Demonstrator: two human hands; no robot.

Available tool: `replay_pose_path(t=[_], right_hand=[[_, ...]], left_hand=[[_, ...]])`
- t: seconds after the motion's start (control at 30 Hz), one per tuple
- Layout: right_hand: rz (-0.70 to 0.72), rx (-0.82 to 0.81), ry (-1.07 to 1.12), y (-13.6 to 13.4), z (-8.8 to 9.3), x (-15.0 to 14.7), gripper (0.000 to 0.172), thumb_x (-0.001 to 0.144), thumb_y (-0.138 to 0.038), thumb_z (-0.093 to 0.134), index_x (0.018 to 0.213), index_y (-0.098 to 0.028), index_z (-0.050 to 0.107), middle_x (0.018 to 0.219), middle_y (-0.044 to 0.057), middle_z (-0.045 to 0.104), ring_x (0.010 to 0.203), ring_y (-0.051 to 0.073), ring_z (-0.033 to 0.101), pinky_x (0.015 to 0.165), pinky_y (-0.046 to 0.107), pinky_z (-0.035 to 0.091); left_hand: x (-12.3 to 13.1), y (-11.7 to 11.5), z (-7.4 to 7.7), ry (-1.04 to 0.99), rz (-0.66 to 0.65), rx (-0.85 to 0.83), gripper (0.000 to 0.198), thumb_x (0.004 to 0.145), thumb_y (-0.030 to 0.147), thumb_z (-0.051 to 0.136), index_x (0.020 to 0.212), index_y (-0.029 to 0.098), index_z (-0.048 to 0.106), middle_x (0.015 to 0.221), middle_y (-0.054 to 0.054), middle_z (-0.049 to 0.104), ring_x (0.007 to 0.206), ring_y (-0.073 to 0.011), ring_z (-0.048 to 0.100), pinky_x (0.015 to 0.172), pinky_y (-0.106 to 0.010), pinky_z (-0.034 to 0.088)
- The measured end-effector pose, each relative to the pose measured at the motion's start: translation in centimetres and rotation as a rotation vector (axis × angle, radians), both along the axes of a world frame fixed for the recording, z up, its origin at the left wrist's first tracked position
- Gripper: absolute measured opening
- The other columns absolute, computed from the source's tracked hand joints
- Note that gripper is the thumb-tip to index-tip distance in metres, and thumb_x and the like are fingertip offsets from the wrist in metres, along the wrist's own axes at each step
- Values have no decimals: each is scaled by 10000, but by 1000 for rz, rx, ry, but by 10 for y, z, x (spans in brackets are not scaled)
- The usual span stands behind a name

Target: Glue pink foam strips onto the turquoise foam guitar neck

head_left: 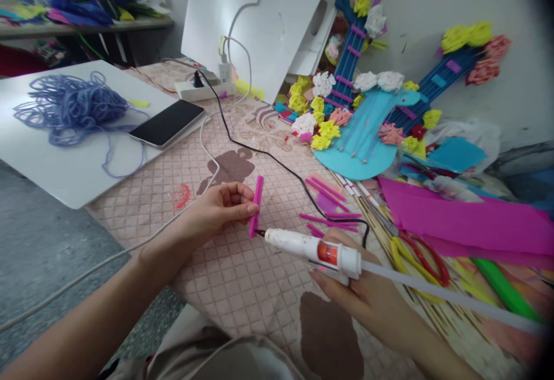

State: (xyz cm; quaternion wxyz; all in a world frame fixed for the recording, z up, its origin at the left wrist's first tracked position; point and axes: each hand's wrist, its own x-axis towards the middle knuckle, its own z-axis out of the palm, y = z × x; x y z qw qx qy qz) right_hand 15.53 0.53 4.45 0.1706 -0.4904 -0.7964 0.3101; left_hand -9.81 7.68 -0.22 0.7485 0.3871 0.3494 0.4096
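My left hand (pixel 231 207) pinches a short magenta strip (pixel 258 190) between thumb and fingers and holds it upright, tilted slightly, above the quilted tablecloth. A white hot glue gun (pixel 298 244) is gripped in my right hand (pixel 363 287), with a long translucent glue stick (pixel 415 290) running out of its back. The dark nozzle is at the lower end of the strip; whether it touches cannot be told. Several more magenta strips (pixel 329 218) lie on the cloth beyond the gun.
Blue yarn (pixel 78 105) and a phone (pixel 168 123) lie on a white board (pixel 26 155) at left. A white cable (pixel 142 244) and a black cord (pixel 268 152) cross the cloth. Flowered blue paper guitars (pixel 363 155) lean at back right; scissors (pixel 422 264), thin sticks and magenta paper (pixel 467 218) lie at right.
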Motion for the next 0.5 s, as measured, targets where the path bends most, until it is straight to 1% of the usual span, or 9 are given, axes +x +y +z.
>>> replay_pose_path(t=[0.2,0.5], right_hand=[[26,14,13,0,4,-3,203,915,-284,481,739,-208,413,749,-20,459,668,121,493,573,257,386],[-38,83,5,6,2,-2,181,904,-304,485,756,-209,443,792,4,534,735,148,544,635,274,433]], left_hand=[[0,1,0,2,2,2,211,688,143,760,772,129,567,634,42,617,538,-48,565,532,-157,471],[0,-1,-1,-1,-7,-23,227,672,151,776,770,129,573,649,33,637,570,-51,585,555,-145,463]])
